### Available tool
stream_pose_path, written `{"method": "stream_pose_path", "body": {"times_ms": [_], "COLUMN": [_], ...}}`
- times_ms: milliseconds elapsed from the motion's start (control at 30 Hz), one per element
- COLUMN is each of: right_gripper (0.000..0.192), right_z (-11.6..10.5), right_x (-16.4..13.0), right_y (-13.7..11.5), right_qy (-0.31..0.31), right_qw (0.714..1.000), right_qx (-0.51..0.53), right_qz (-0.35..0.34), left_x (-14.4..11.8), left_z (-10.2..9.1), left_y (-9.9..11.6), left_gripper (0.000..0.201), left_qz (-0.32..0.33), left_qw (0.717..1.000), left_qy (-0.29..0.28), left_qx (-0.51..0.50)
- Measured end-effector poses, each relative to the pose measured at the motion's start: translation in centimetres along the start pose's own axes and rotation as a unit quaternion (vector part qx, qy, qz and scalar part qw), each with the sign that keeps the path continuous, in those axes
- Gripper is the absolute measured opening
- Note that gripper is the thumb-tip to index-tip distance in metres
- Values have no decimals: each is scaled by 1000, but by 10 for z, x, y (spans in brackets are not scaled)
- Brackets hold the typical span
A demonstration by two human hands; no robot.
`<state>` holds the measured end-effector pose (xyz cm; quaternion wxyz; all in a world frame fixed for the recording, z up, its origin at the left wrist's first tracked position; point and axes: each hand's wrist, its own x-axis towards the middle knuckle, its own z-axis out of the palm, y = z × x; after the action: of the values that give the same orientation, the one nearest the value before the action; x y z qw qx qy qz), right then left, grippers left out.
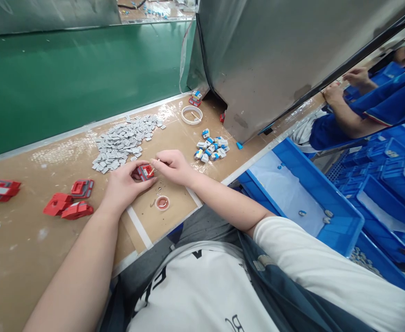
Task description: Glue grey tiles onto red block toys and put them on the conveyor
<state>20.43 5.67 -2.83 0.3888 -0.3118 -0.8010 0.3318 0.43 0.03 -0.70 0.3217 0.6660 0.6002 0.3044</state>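
My left hand [119,185] is closed around a small red and grey plastic part [145,173], its red side turned up. In my right hand [175,167] the fingers pinch a thin pale stick [151,171], whose lower end reaches the red face of that part; its exact kind is too small to tell. Just below both hands a small round cup [162,203] with reddish contents sits on the brown-covered table [175,198]. Beyond my left hand spreads a heap of flat light-grey pieces [122,140]. A cluster of white and blue blocks [212,148] lies past my right wrist.
Several red parts [57,204] lie on the left. A white tape ring [192,115] is near the metal housing [251,69], which blocks the right back. A green panel [85,83] bounds the far side. Blue bins [348,230] stand right, near a person in blue [378,101].
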Motion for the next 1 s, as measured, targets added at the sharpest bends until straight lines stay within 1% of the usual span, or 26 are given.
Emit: {"method": "stream_pose_path", "body": {"times_ms": [133, 233, 267, 300, 367, 433, 500, 567, 633, 667, 733, 800, 833, 867, 900, 967, 1000], "right_gripper": [50, 52, 53, 54, 56, 55, 52, 53, 58, 59, 57, 49, 46, 44, 42, 39, 37], "right_z": [-1, -8, -11, -15, -22, -26, -27, -28, -35, -41, -60, -82, -93, -102, -109, -118, -120], "right_x": [2, 0, -2, -6, -16, -29, -39, -46, -48, -48, -47, -47, -46, -46, -45, -41, -38], "right_y": [5, -1, -5, -9, -20, -29, -36, -40, -41, -40, -38, -34, -32, -30, -28, -23, -20], "right_qy": [12, 28, 19, -8, -97, -185, -231, -248, -243, -226, -156, -83, -70, -75, -93, -139, -154], "right_qw": [1000, 1000, 1000, 1000, 995, 982, 969, 951, 934, 929, 921, 896, 879, 865, 854, 841, 839], "right_qx": [-9, 4, 9, 14, 15, -8, -77, -177, -262, -293, -346, -401, -425, -444, -458, -473, -477], "right_qz": [11, 8, 3, -5, -27, -45, -53, -47, -22, 5, 82, 171, 203, 222, 230, 222, 213], "left_x": [-1, -1, 0, 0, 1, 2, 3, 4, 4, 4, 5, 5, 5, 5, 6, 5, 5], "left_z": [-1, -1, -1, -1, 0, 0, 0, 0, 0, 0, 0, 0, 0, 0, 0, -2, -5], "left_y": [1, 2, 2, 1, 0, -3, -6, -9, -10, -10, -6, -2, 0, 0, -1, -6, -9], "left_gripper": [63, 62, 61, 60, 59, 59, 61, 63, 63, 62, 61, 59, 59, 59, 58, 57, 57], "left_qz": [-13, -22, -23, -23, -23, -27, -39, -48, -52, -53, -60, -64, -63, -61, -58, -50, -32], "left_qw": [1000, 1000, 1000, 999, 999, 999, 998, 997, 997, 996, 995, 994, 993, 994, 994, 995, 996], "left_qy": [3, 6, 8, 10, 17, 25, 31, 36, 41, 43, 42, 41, 40, 39, 40, 51, 51], "left_qx": [-8, -15, -18, -22, -30, -36, -42, -41, -44, -49, -68, -82, -86, -88, -87, -73, -59]}}
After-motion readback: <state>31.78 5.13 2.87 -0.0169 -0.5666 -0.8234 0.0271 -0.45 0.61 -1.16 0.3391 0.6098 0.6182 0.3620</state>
